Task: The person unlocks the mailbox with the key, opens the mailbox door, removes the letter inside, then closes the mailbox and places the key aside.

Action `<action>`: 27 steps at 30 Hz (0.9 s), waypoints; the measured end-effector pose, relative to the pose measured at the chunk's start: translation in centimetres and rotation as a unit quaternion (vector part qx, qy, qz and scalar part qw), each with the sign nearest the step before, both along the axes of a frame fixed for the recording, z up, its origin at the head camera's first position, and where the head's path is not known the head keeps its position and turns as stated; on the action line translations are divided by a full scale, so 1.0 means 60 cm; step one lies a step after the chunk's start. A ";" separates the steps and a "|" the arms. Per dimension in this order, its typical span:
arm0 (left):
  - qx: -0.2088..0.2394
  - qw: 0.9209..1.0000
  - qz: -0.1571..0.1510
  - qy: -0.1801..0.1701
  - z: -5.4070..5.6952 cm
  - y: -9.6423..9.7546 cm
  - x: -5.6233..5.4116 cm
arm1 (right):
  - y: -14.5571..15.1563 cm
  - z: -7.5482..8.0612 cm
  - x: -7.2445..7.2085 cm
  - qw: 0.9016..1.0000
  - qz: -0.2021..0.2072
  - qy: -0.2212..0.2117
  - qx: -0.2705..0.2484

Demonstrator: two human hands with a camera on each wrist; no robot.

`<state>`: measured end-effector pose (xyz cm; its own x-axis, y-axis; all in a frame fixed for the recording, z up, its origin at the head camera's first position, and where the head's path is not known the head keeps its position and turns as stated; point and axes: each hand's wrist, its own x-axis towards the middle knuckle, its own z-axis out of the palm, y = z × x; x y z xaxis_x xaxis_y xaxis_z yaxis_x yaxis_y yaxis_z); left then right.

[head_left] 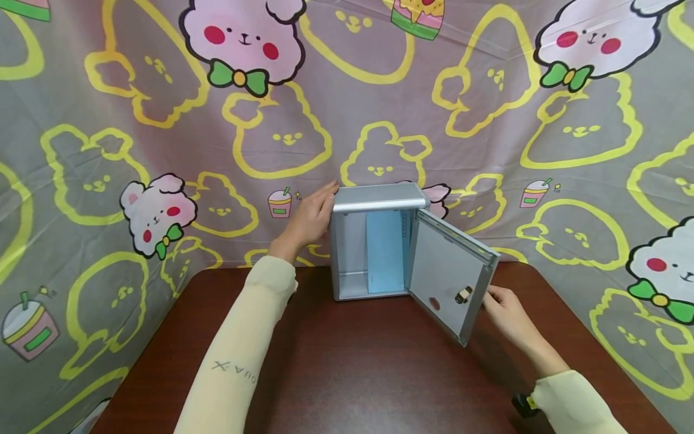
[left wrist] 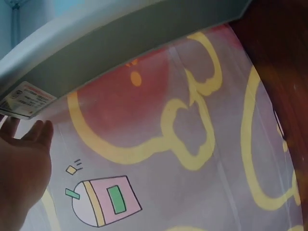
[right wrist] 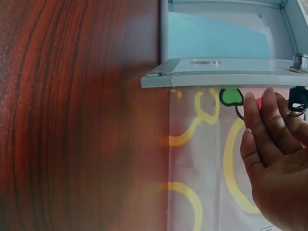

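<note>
A small grey metal box (head_left: 352, 199) stands upright on the table, its front door (head_left: 447, 274) swung out to the right. Inside, a light blue panel (head_left: 386, 253) covers part of the back. My left hand (head_left: 311, 214) rests on the box's upper left side with fingers nearly straight; in the left wrist view its fingertips are by a printed label (left wrist: 29, 100). At the door's outer face, my right hand (head_left: 506, 310) holds the black key (right wrist: 298, 98) in the lock, the thumb out of sight. The lock's latch (head_left: 463, 294) shows on the door's inner face.
The dark red-brown table (head_left: 358, 367) reaches back to a hanging cloth (head_left: 206, 144) printed with cartoon animals, close behind the box. A small black and yellow object (head_left: 526, 405) is beside the right sleeve (head_left: 575, 401).
</note>
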<state>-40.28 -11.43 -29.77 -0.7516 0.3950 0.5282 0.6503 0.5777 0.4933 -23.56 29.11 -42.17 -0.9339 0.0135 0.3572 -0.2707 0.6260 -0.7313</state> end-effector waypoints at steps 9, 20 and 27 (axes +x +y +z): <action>0.053 0.998 -0.002 -0.022 0.000 0.001 0.008 | -0.003 0.001 0.002 1.000 -0.008 -0.007 0.002; 0.104 0.993 0.042 0.027 0.019 -0.001 0.030 | -0.002 0.000 0.003 1.000 -0.004 -0.005 0.001; 0.155 0.984 0.055 0.074 0.021 -0.012 0.053 | -0.002 0.001 0.004 1.000 -0.001 -0.006 0.007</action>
<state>-37.08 -12.18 -28.51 -0.6857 0.1184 0.7182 0.6712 0.4846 0.5610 -23.31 28.99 -42.10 -0.9381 0.0116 0.3463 -0.2603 0.6363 -0.7262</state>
